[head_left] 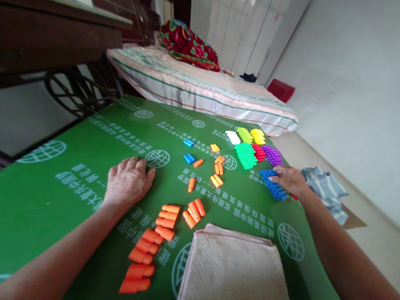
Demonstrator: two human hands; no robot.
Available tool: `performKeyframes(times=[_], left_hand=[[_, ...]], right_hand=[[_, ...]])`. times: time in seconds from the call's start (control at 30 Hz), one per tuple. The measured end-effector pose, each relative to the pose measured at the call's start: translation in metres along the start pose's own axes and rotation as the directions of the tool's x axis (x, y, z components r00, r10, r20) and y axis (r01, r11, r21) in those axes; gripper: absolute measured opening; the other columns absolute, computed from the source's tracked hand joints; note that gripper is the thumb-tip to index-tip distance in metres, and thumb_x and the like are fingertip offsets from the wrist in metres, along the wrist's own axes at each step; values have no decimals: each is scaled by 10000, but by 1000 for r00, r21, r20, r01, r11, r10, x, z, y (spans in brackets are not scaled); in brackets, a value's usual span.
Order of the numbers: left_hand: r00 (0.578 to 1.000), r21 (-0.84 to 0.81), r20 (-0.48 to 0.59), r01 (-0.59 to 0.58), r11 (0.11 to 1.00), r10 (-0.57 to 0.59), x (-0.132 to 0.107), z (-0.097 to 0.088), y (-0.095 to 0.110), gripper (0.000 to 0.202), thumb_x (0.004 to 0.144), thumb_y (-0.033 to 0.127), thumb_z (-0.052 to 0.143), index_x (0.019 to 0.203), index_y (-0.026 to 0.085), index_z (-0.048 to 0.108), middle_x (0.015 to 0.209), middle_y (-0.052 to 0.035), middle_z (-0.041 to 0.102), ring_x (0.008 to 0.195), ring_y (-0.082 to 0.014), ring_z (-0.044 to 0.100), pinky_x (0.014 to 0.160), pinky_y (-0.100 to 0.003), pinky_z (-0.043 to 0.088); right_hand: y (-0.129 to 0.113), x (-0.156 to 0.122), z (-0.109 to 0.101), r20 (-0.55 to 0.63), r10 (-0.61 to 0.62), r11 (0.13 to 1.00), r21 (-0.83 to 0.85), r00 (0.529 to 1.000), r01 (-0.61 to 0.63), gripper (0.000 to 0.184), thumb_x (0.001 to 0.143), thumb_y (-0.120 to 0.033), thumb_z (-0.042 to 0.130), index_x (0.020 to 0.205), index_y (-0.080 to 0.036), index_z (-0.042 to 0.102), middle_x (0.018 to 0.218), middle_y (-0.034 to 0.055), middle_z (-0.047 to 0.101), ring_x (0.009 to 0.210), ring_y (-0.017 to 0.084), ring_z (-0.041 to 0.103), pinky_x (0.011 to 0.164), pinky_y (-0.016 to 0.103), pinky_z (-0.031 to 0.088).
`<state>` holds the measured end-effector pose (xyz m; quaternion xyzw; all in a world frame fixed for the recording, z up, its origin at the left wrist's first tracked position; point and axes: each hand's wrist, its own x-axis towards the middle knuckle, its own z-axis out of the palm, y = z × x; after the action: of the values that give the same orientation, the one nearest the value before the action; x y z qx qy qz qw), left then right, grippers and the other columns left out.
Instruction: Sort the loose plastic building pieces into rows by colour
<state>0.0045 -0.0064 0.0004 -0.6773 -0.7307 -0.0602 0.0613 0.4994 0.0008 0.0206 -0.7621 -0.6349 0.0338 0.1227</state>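
- Head view: the right hand (289,180) was at the blue block of tubes (275,189), near the right edge of the green table (37,200).
- Its thumb and forefinger lay at the block's far edge, slightly apart; whether they pinched it I could not tell, and the other fingers were mostly hidden.
- The left hand (127,183) rested palm down on the table, fingers side by side and gently bent, holding nothing.
- The step in hand appeared to be handling or setting straight the blue block.
- 6 other blocks lay beyond it: purple (272,155), just beside the blue 1, then red (258,152), green (246,156), white (233,137), lime (245,135) and yellow (258,136).
- Between the hands were loose orange tubes (167,216), yellowish tubes (215,148) and 2 pairs of small blue tubes (189,158), with a folded cloth (234,266) at the near edge.
- In my judgement, moving the block would have called for a light grip at 2 sides, so its rows stayed together and the purple block was not nudged.
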Motion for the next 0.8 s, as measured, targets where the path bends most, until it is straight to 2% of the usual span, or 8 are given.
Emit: performKeyframes(times=[0.43, 0.67, 0.8], left_hand=[[1000, -21, 2, -8, 1000, 8, 0, -1, 2, 541, 922, 459, 243, 1246, 107, 496, 1389, -171, 449, 1310, -347, 373, 1071, -517, 358], [1000, -30, -1, -13, 999, 13, 0, -3, 2, 549, 917, 455, 241, 1255, 101, 490, 1390, -174, 447, 1312, -352, 369, 1074, -521, 352], [1000, -32, 13, -6, 999, 6, 0, -4, 3, 555, 917, 457, 225, 1255, 106, 492, 1393, -172, 447, 1314, -349, 366, 1076, -519, 350]], right_hand=[[-5, -3, -6, 20, -28, 999, 22, 999, 27, 194, 740, -366, 684, 887, -243, 712, 837, 4, 747, 825, 190, 692, 717, 262, 500], [-1, -3, -1, 23, -31, 998, 55, 999, 30, 232, 734, -249, 660, 961, -245, 707, 893, 7, 754, 861, 180, 694, 778, 264, 507], [-1, -3, 1, 18, -30, 999, 20, 999, 30, 250, 738, -243, 649, 980, -229, 706, 940, 35, 752, 893, 204, 695, 793, 283, 509]])
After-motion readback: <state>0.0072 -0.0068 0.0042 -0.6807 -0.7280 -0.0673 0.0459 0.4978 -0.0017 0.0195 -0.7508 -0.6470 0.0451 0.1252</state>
